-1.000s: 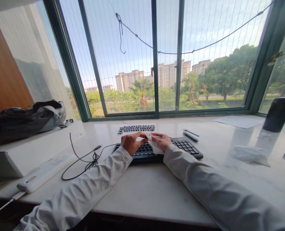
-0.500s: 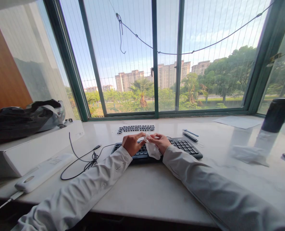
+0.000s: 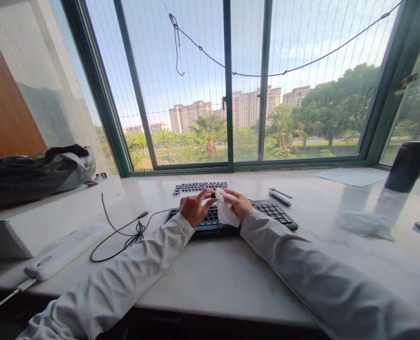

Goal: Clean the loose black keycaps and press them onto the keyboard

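So both hands are up over the black keyboard (image 3: 231, 219), which sits near the middle of the white desk (image 3: 213, 278), a bit back from the front edge. The right hand (image 3: 238, 204) is pinching a crumpled white tissue (image 3: 227, 212), and the tissue hangs down onto the keys. The left hand (image 3: 194, 208) is curled loosely right beside it, fingertips touching the top of the tissue, so it looks like both are gripping the same wad.

Behind the keyboard, toward the window edge, there's a strip of loose keycaps (image 3: 200, 187). Just right of that lie two pens (image 3: 279, 196). A tangled black cable (image 3: 124, 236) runs off the keyboard's left end, with a white power strip (image 3: 63, 250) near the left front corner. A dark tumbler (image 3: 408, 165) stands over at the far right.
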